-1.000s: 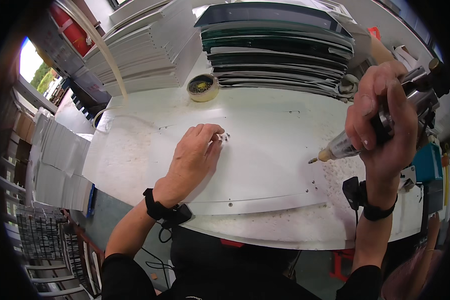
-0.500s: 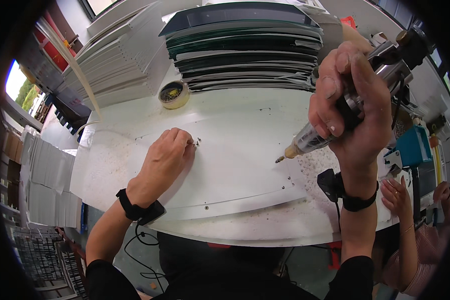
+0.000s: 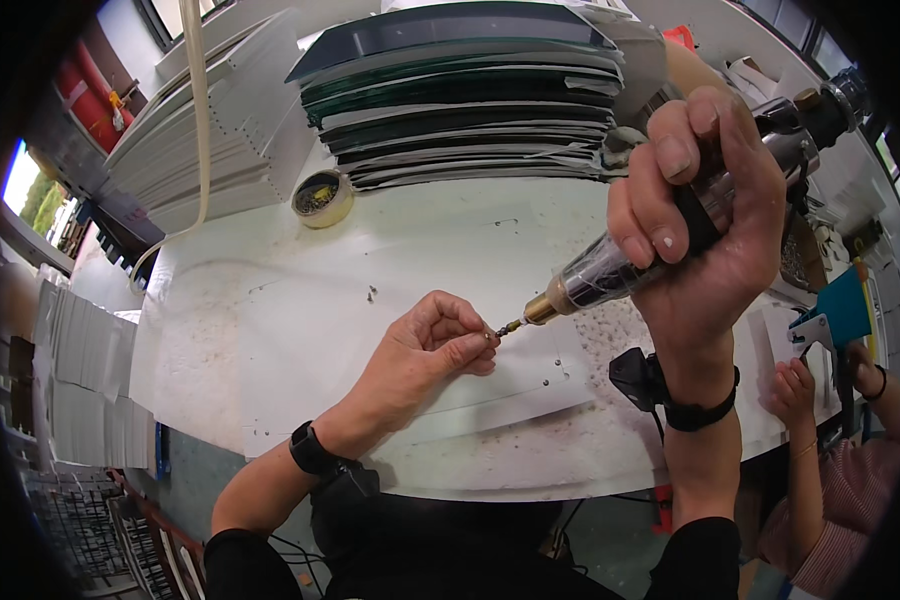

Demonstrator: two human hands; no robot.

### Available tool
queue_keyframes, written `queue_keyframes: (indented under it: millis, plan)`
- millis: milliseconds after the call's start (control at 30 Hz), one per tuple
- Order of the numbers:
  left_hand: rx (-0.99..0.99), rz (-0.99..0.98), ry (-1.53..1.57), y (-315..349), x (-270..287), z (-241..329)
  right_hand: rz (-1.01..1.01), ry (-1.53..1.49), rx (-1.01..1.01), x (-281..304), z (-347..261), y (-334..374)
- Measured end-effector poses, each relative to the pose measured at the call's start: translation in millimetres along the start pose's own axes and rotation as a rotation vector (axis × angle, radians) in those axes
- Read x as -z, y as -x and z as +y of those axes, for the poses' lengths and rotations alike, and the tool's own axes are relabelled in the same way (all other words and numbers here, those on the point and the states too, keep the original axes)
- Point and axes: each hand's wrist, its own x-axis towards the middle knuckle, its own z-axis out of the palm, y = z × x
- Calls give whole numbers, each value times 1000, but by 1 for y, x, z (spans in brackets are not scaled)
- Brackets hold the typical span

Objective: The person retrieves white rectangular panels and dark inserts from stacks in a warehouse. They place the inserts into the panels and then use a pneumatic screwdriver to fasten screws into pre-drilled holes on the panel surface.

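Note:
My right hand (image 3: 705, 200) is wrapped round a power screwdriver (image 3: 595, 275), whose brass-coloured nose and bit point down to the left. At the bit's tip my left hand (image 3: 435, 340) pinches a small screw (image 3: 491, 336) between thumb and finger; the fingers partly cover it. Both hands are above a white panel (image 3: 320, 370) lying on the table. Several loose screws (image 3: 372, 294) lie on the panel to the left of the bit. A few more screws (image 3: 546, 382) show near the panel's right end.
A round tub of screws (image 3: 322, 200) stands at the back, before a tall stack of dark sheets (image 3: 460, 100). White panels (image 3: 205, 130) are stacked at the back left. A pale hose (image 3: 202, 120) hangs there. At right, a co-worker's hand (image 3: 794, 388) is beside a teal tool (image 3: 832, 310).
My left hand has moved right from beside the loose screws to the bit, now pinching a screw. The screwdriver has shifted left to meet it. The head view has shifted slightly.

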Motion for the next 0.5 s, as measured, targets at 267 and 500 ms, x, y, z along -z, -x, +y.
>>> queue_keyframes:
  millis: [267, 500]
  plan:
    - [3, -41, 96, 0, -2, -3, -8, 41, -19, 4, 6, 2]
    - [8, -49, 89, -3, -2, -4, 7, 62, -26, 3, 5, 2]
